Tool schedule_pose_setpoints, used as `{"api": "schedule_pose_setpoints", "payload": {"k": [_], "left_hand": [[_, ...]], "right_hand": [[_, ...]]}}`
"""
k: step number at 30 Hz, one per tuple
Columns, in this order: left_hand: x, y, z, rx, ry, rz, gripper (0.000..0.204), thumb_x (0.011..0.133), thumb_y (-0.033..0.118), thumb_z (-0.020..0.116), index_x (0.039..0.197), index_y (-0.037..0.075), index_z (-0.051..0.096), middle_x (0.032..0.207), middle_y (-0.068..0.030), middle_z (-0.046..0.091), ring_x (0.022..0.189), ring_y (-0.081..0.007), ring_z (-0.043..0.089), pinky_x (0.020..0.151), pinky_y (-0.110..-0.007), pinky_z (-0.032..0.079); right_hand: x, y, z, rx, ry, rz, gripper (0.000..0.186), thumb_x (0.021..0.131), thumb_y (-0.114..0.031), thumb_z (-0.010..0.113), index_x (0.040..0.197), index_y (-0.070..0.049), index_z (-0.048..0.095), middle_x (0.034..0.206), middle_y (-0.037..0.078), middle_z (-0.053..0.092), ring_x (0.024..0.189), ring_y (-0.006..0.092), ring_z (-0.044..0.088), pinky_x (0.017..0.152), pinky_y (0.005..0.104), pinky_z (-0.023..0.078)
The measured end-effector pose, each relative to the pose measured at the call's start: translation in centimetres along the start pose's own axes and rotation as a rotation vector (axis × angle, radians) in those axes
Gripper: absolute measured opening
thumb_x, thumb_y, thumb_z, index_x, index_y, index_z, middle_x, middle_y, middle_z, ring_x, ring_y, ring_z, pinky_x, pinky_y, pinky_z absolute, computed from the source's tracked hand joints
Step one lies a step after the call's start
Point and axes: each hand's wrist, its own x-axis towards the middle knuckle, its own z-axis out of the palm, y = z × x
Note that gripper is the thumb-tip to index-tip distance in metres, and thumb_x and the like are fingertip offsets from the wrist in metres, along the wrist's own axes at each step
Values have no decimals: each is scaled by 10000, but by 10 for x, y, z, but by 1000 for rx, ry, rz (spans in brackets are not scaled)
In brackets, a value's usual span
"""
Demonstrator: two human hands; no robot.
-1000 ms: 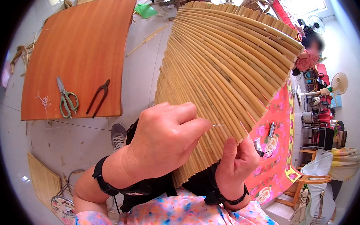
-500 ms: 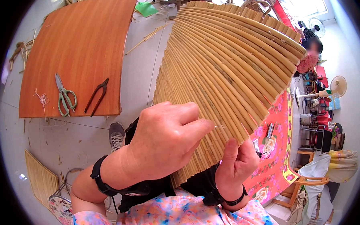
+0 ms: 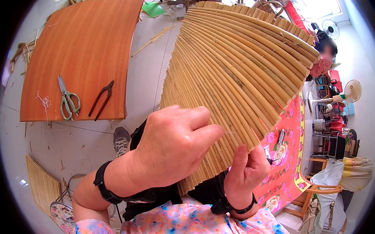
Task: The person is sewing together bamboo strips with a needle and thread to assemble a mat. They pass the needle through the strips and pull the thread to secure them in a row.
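Observation:
A large fan-shaped panel of yellow-brown reed stalks [image 3: 219,69], bound side by side with thin thread, lies tilted across my lap. My left hand [image 3: 176,142] is closed above its lower part. Between thumb and forefinger it pinches a fine white thread [image 3: 230,132], whose short end shows past the fingertips. The panel's lower right edge is held by my right hand [image 3: 247,166], thumb on top and fingers beneath. Small red marks [image 3: 263,124] show on stalks near that edge.
Left of me stands a brown wooden table [image 3: 80,50] with green-handled scissors [image 3: 68,99], dark pincers [image 3: 102,100] and tangled white thread [image 3: 44,101]. A red floral cloth [image 3: 281,154] lies at right. Beyond are a chair [image 3: 324,188], a fan [image 3: 352,91] and another person [image 3: 322,63].
My left hand has moved very slightly to the right with the thread. My right hand and the reed panel stay in place.

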Motion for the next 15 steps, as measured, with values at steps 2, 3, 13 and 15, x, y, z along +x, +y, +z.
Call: {"api": "schedule_pose_setpoints", "payload": {"k": [2, 3, 13, 15], "left_hand": [[0, 0, 0, 3, -3, 3, 167, 680, 47, 720, 839, 86, 686, 618, -26, 461, 519, -213, 499, 471, -340, 348], [0, 0, -1, 3, -6, 4, 166, 681, 48, 720, 839, 86, 686, 617, -26, 459, 518, -213, 497, 471, -340, 347], [4, 2, -6, 34, -39, 26, 180, 680, 40, 713, 851, 83, 684, 627, -26, 469, 520, -217, 496, 473, -343, 344], [6, 2, -6, 37, -47, 34, 188, 677, 34, 711, 857, 79, 680, 642, -28, 489, 523, -220, 498, 475, -344, 346]], "right_hand": [[0, -2, 0, -6, -4, 4, 184, 917, -129, 571, 979, 29, 645, 768, 155, 611, 637, 283, 599, 576, 329, 457], [0, -3, -1, -9, -6, 7, 185, 917, -128, 570, 980, 29, 645, 768, 155, 611, 638, 284, 599, 576, 330, 458], [-2, 6, 2, 3, 23, -58, 162, 880, -93, 594, 970, 34, 640, 760, 161, 606, 597, 284, 585, 537, 324, 445], [0, 9, 4, 38, 38, -99, 160, 869, -78, 599, 970, 41, 635, 754, 160, 602, 583, 279, 582, 517, 318, 436]]}}
